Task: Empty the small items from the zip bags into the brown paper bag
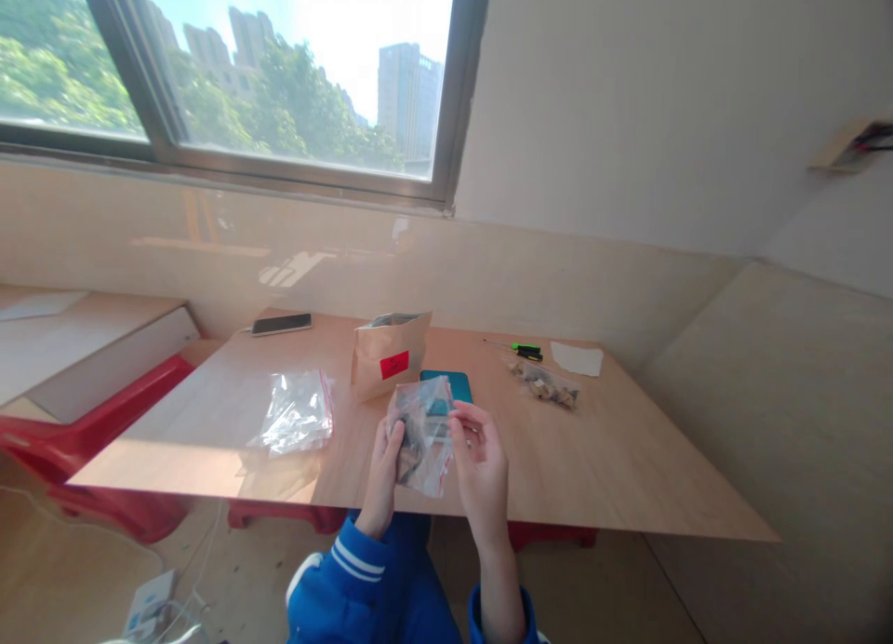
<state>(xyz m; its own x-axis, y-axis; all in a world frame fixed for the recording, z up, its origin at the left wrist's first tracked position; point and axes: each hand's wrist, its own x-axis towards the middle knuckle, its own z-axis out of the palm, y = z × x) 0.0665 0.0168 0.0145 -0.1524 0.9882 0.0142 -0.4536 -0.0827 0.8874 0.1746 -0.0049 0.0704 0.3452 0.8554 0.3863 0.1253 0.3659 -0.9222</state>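
Note:
Between both hands, above the front of the table, is a clear zip-lock bag [424,439] with a red seal line and something dark inside that I cannot make out. My left hand [382,467] grips its left side, thumb on the front. At the bag's upper right edge, my right hand [483,458] pinches the plastic between thumb and fingers. Just behind the bag stands an open kraft paper pouch [377,360] with a red label. A teal flat object [457,386] lies partly hidden behind the bag.
Empty clear zip-lock bags [297,411] are piled at left. A phone [281,324] lies at the back left. On the right are screwdrivers [528,351], a white paper piece [577,358] and a bag of small brown pieces [551,388]. Red stools [286,514] stand below.

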